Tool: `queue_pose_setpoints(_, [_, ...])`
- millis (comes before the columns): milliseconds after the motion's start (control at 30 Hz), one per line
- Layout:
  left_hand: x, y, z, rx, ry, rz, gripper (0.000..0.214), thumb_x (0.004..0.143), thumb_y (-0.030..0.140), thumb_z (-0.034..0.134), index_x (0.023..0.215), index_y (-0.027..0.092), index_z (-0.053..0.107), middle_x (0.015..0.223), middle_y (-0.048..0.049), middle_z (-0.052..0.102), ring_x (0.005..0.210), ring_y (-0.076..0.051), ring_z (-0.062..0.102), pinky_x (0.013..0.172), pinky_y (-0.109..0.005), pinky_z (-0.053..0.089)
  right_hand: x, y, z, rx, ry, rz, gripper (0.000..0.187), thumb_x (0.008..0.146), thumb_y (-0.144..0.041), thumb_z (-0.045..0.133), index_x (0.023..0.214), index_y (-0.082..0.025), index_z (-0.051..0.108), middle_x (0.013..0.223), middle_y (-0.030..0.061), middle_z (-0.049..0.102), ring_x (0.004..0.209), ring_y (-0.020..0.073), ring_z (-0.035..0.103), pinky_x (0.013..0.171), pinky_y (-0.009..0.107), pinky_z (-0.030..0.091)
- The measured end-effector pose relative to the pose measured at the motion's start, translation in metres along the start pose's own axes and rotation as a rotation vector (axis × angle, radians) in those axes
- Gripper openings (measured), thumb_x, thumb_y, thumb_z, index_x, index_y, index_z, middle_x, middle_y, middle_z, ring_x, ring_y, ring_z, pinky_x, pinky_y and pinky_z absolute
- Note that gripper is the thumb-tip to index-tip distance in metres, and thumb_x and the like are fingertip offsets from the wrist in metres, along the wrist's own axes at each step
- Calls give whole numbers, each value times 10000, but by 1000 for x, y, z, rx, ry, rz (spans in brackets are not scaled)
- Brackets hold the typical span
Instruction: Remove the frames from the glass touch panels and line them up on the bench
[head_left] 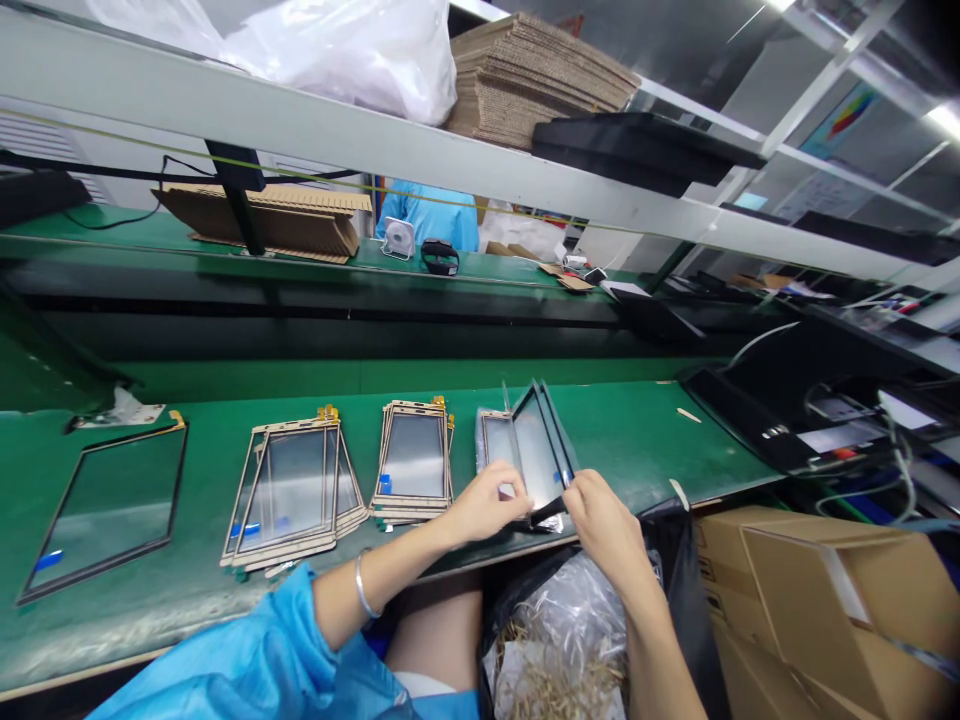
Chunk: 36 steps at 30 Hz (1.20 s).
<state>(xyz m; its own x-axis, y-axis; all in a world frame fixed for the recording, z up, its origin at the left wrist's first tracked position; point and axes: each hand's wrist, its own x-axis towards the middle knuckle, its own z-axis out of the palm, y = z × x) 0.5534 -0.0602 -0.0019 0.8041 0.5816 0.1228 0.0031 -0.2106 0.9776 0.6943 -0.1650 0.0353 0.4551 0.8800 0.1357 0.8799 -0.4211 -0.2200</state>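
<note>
1. Nearest, below the worktop point(645, 440) edge, a plastic-lined bag point(559, 625) with straw-like scraps sits between the person's knees, and cardboard boxes point(817, 610) stand to the right.
2. At the near edge, both hands meet on a black-framed panel point(541, 455) that stands tilted up off the worktop, its lower corner between the two hands.
3. The left hand point(484, 505) has its fingers narrowed, pinching at the panel's lower left edge; something thin and clear seems to rise from the panel's top, possibly a film, though it is too faint to be sure.
4. The right hand point(604, 520) has its fingers curled around the lower right corner, steadying the panel.
5. Judged from this, the step in hand is working at the panel's corner, likely loosening a protective layer. The next move calls for a firm pinch on the thin edge while the other hand keeps the frame from twisting.
6. Just left lie a stack point(414, 460) of tan-edged panels, then a fanned stack point(294, 495), then a single black panel point(109, 505) flat on the green mat.
7. Farther back, a raised shelf point(465, 270) holds cardboard sheets point(285, 220), and a blue-sleeved person point(435, 215) stands behind it.
</note>
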Motion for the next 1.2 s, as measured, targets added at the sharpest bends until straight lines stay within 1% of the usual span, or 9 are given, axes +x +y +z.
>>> queue_pose_setpoints(133, [-16, -24, -23, -45, 70, -141, 175, 824, 296, 565, 945, 172, 539, 1059, -84, 563, 964, -177, 571, 811, -313, 479, -5, -9, 6, -102, 98, -23, 251, 911, -233, 348, 695, -202, 473, 795, 8, 539, 624, 119, 507, 529, 254, 260])
queue_pose_setpoints(267, [-2, -48, -31, -31, 149, -254, 562, 880, 272, 467, 1376, 180, 220, 1360, -215, 384, 1084, -207, 564, 824, -348, 498, -5, -33, 13, -205, 148, -133, 240, 889, -204, 397, 674, -198, 504, 751, 31, 540, 549, 127, 486, 498, 284, 235])
queue_pose_setpoints(400, [26, -63, -24, 78, 172, -285, 595, 770, 205, 580, 1333, 175, 390, 1357, -183, 397, 1205, -256, 496, 1001, -390, 404, -5, -42, 18, -241, 202, -207, 262, 904, -223, 396, 672, -201, 514, 713, 48, 537, 573, 158, 520, 498, 288, 281])
queue_pose_setpoints(567, [29, -71, -18, 211, 239, -227, 678, 631, 252, 740, 1256, 159, 495, 1535, -175, 128, 1421, -356, 47, 1141, -488, 128, -7, -16, 26, -241, 262, -229, 199, 927, -237, 344, 915, -189, 537, 874, 76, 578, 679, 190, 570, 504, 281, 342])
queue_pose_setpoints(733, [18, -65, -34, 226, 263, -121, 435, 739, 184, 606, 1170, 146, 567, 1550, -138, 159, 1438, -261, 17, 1159, -466, 42, 4, 6, 25, -71, 431, -275, 301, 925, -167, 270, 1099, -161, 515, 920, 94, 594, 843, 218, 581, 643, 299, 431])
queue_pose_setpoints(867, [15, -43, -52, 149, 325, -85, 412, 824, 220, 505, 1229, 149, 535, 1558, -104, 150, 1440, -226, -14, 1161, -462, -11, 11, -7, 9, 13, 568, -350, 324, 940, -173, 302, 1179, -157, 519, 969, 117, 632, 891, 219, 572, 756, 317, 436])
queue_pose_setpoints(1033, [0, 3, -50, -134, 225, -129, 641, 932, 541, 117, 1360, 173, 420, 1434, -134, 424, 1337, -234, 374, 1062, -439, 339, 8, -59, 2, -46, 549, -594, 406, 929, -138, 357, 1314, -192, 472, 1030, 90, 673, 769, 178, 582, 685, 289, 434])
queue_pose_setpoints(1100, [-10, 21, -50, -513, 197, -232, 785, 878, 645, 9, 1424, 169, 313, 1373, -159, 489, 1261, -244, 476, 981, -416, 423, 4, -82, 8, -18, 505, -731, 413, 927, -147, 376, 1329, -190, 462, 1001, 84, 683, 726, 174, 577, 651, 294, 443])
queue_pose_setpoints(1200, [-26, 37, -60, -1171, 261, -366, 810, 839, 725, 190, 1468, 215, 180, 1382, -174, 462, 1233, -255, 502, 950, -377, 434, -5, -105, 17, 102, 438, -858, 348, 923, -169, 415, 1253, -167, 526, 987, 98, 676, 807, 201, 587, 683, 323, 473])
